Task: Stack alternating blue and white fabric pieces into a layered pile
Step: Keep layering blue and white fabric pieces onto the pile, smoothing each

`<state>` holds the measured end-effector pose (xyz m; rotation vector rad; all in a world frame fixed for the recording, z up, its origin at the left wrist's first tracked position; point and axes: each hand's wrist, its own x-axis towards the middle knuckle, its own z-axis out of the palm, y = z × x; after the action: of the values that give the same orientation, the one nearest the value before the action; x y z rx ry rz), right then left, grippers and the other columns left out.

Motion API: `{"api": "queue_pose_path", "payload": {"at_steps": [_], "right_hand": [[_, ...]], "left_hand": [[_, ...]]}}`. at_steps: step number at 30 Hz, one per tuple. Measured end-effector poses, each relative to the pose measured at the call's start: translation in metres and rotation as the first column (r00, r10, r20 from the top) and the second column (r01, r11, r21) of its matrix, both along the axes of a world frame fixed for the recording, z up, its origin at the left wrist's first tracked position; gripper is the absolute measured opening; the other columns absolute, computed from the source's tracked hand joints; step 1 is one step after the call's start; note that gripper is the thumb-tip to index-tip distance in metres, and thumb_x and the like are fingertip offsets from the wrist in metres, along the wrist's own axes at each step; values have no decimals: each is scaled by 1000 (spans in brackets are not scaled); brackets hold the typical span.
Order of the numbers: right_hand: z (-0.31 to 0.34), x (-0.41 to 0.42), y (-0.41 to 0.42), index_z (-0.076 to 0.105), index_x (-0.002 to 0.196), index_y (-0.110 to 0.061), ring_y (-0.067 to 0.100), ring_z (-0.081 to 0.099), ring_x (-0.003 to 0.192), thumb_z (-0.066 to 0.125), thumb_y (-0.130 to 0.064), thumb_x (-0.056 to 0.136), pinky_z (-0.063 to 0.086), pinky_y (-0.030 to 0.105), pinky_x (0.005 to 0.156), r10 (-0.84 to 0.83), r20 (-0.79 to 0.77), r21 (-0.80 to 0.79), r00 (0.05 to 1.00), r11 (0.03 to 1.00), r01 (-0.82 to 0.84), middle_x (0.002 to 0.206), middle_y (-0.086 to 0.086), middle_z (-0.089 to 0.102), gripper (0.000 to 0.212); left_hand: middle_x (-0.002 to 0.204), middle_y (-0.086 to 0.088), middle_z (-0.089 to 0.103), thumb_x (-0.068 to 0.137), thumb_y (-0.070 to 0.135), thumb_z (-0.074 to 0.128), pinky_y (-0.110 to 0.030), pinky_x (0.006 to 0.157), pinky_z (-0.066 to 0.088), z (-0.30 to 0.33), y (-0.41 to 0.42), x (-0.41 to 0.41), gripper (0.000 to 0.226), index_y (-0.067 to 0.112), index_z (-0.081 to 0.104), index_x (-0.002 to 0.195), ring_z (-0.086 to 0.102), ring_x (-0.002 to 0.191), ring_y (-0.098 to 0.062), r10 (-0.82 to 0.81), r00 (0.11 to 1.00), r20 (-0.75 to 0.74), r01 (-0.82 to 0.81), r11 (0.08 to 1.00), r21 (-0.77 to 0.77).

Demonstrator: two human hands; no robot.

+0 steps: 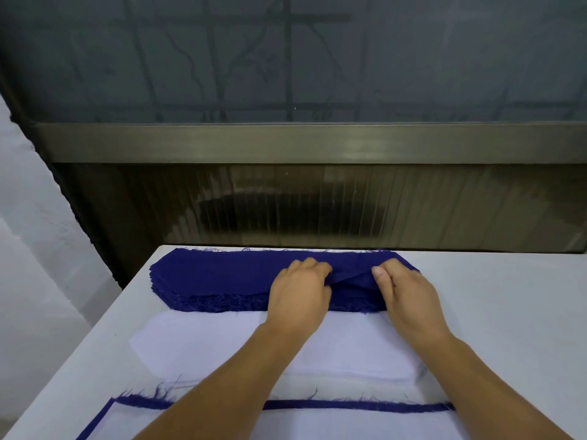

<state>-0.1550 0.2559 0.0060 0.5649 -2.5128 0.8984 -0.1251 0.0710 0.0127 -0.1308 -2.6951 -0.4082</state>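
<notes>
Left to right across the frame. Upper left: pale grey wall (28,249), matte, slanting down to the table's left side. Lower left and running right: white table (508,312), smooth, far edge meeting a dark ribbed panel (317,204) with a brushed metal sill (286,142) and dim glass above.

Centre left, far side of table: blue fabric stack (209,277). Long axis lying left-right across the frame, parallel to the table's far edge; left end clipped at the corners, pointing toward frame left. Woven cloth, deep blue, many layers, near edge frayed and fuzzy.

Just below it, touching along the near edge: white fabric stack (197,347). Same elongated shape, same left-right axis, clipped left end; smooth, thin, edges cleaner.

Bottom of frame: layered pile (317,420), white piece on top with a blue piece beneath showing as a narrow frayed border along its far and left edges. Long axis again left-right.

Centre: left hand (298,293) over the blue stack, fingers curled, tips gathering a fold of the top blue piece. Right of it: right hand (409,300), thumb and fingers curled and narrow, pinching the same raised fold at the stack's right portion. Cloth between the two hands lifted into a ridge. Both forearms crossing the white stack and the near pile.
</notes>
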Motion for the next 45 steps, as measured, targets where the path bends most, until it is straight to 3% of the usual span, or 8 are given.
{"api": "queue_pose_path", "payload": {"at_steps": [5,13,20,25,33,40,42,45], "right_hand": [[5,14,2,45,84,-38,3,55,74,63,-51,80,46,19,58,151,157,88,976,982,-166,82,-20,55,23],[21,74,32,48,98,-39,-3,50,82,51,-35,95,40,11,70,235,158,373,959,885,-278,90,-28,50,6],[36,134,66,58,103,-33,-4,46,87,48,-34,97,40,15,82,298,205,409,932,840,-358,95,-24,54,11],[58,164,76,48,95,-48,-6,48,90,50,-38,96,39,12,82,334,249,395,909,822,-411,93,-30,53,10],[57,163,87,51,85,-48,-5,55,84,60,-26,92,42,9,76,168,153,386,974,897,-215,88,-33,56,25],[30,174,91,71,86,-29,-8,53,83,87,-10,64,41,7,79,267,40,378,963,888,-262,88,-21,65,33],[29,179,91,74,85,-30,-9,55,86,71,-30,83,40,4,82,307,22,403,951,868,-290,89,-20,68,4],[21,182,91,75,83,-32,-10,58,85,20,-52,100,36,3,86,303,-33,408,952,874,-264,91,-21,69,61]], "left_hand": [[110,6,62,95,16,47,-26,79,45,1,-37,12,32,25,61,122,52,95,-14,68,998,-13,-69,997,-42],[100,10,63,92,20,50,-24,92,40,27,-72,70,19,23,65,103,53,95,-10,-93,993,-67,80,981,-179],[76,11,63,77,22,72,-19,66,48,17,-74,137,12,26,65,86,57,69,-8,-223,974,43,225,931,-287],[111,14,57,91,26,54,-14,84,32,4,-96,141,32,32,57,123,45,98,-5,-165,979,118,184,967,-176],[99,19,59,91,27,60,-14,81,42,26,-128,171,10,31,66,98,49,89,0,-84,996,2,83,991,-109],[85,19,61,75,9,75,-17,76,43,20,-152,227,19,25,65,77,54,83,-1,-106,993,44,104,994,38],[87,19,62,72,6,70,-15,77,42,15,-159,239,21,24,64,79,54,83,0,-94,995,38,93,995,20],[90,19,63,65,8,60,-13,77,41,11,-163,252,22,24,63,80,56,85,0,-105,994,8,105,994,-29]]}}
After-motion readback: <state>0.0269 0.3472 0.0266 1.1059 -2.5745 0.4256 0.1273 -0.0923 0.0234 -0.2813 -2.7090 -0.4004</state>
